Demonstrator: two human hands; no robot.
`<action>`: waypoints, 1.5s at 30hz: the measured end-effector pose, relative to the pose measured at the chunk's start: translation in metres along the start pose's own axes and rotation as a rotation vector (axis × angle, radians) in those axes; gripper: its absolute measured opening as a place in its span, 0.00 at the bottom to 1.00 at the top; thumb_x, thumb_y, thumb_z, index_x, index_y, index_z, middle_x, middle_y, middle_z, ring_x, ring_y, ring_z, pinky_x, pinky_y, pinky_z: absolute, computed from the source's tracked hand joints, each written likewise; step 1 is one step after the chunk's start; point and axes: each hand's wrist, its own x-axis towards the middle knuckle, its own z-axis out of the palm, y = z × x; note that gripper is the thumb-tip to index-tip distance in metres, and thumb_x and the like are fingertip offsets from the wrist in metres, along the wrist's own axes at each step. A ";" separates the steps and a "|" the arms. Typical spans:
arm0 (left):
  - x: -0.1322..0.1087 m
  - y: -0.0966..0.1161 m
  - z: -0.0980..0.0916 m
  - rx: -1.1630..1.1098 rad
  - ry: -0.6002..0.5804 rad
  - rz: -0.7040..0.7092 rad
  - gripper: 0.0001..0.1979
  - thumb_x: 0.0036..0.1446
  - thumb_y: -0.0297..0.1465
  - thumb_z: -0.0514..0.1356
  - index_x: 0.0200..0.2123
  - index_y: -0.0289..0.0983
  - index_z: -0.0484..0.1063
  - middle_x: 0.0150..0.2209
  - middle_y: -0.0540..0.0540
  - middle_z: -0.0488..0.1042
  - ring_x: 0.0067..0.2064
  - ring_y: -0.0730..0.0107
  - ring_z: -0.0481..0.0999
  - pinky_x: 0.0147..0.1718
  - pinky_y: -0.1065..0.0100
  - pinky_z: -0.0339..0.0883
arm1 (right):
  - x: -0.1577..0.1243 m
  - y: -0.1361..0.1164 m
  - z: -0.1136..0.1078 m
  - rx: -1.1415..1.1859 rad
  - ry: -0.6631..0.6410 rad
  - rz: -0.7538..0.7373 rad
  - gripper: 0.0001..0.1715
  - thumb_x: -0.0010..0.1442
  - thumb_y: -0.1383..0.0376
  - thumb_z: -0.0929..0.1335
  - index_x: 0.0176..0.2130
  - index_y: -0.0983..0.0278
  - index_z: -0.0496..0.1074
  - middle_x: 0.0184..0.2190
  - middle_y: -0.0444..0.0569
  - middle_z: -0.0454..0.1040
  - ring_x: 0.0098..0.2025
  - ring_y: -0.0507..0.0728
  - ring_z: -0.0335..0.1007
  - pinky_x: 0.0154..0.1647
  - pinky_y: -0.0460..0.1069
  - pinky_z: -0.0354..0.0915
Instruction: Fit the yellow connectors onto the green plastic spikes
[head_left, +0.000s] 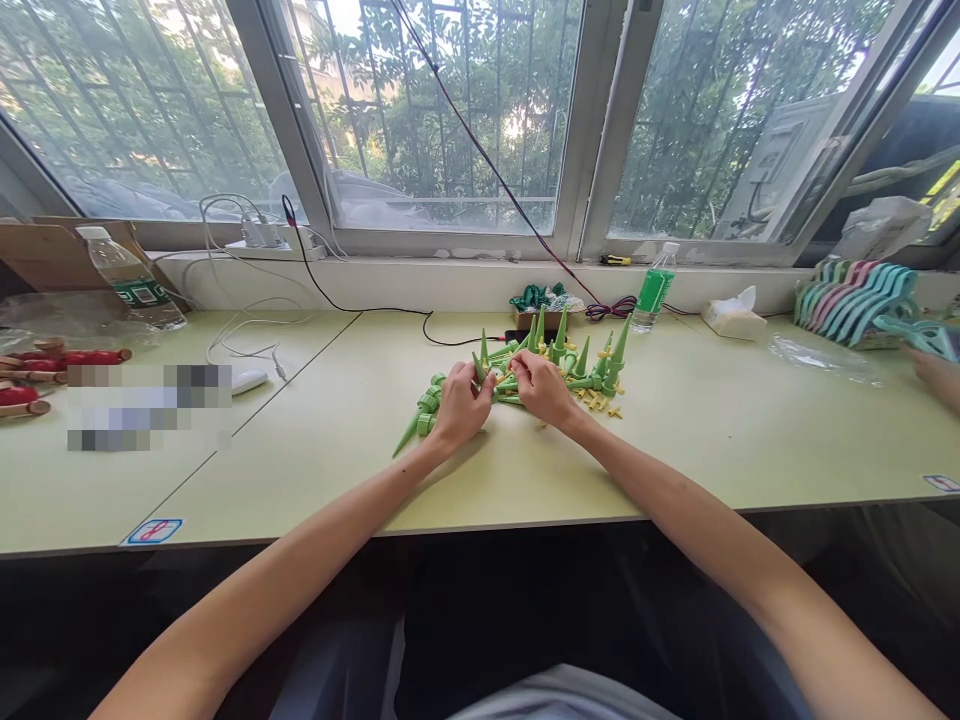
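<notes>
My left hand (460,402) is closed around a green plastic spike (478,369), whose pointed tip shows above the fingers. Close beside it, my right hand (541,386) is pinched, and whatever its fingertips hold is too small and hidden to name. Behind both hands spreads a pile of green cone-shaped spikes (619,358), some upright and some lying down. Small yellow plastic pieces (598,402) are scattered among and in front of them. To the left of my left hand lie several green ringed parts (429,398) and another long spike (406,434).
A green-labelled bottle (655,288), tissue pack (734,315) and small box (551,318) stand toward the window. Coloured hangers (855,300) are at right, near another person's hand (937,375). Left are a white mouse (248,381), cables, a second bottle (135,285) and red-and-wood items (71,357).
</notes>
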 end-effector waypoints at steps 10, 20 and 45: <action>-0.001 0.002 -0.001 -0.042 -0.023 0.009 0.07 0.63 0.32 0.58 0.31 0.37 0.70 0.35 0.47 0.71 0.28 0.73 0.68 0.32 0.66 0.63 | 0.000 0.000 -0.001 -0.004 0.004 0.001 0.13 0.68 0.62 0.59 0.32 0.62 0.63 0.27 0.47 0.68 0.30 0.54 0.62 0.35 0.48 0.58; -0.002 0.003 -0.001 -0.105 -0.051 0.053 0.07 0.62 0.32 0.58 0.32 0.36 0.71 0.37 0.46 0.72 0.29 0.74 0.69 0.29 0.68 0.64 | 0.001 0.003 0.000 0.005 -0.008 0.017 0.13 0.69 0.61 0.58 0.33 0.61 0.64 0.25 0.45 0.67 0.29 0.55 0.63 0.35 0.49 0.59; -0.002 0.005 -0.004 -0.052 0.012 0.024 0.06 0.62 0.34 0.58 0.36 0.38 0.71 0.30 0.49 0.73 0.25 0.74 0.67 0.29 0.69 0.62 | -0.002 0.001 0.003 0.106 -0.159 -0.024 0.12 0.67 0.59 0.63 0.39 0.64 0.72 0.29 0.46 0.74 0.27 0.52 0.63 0.31 0.47 0.60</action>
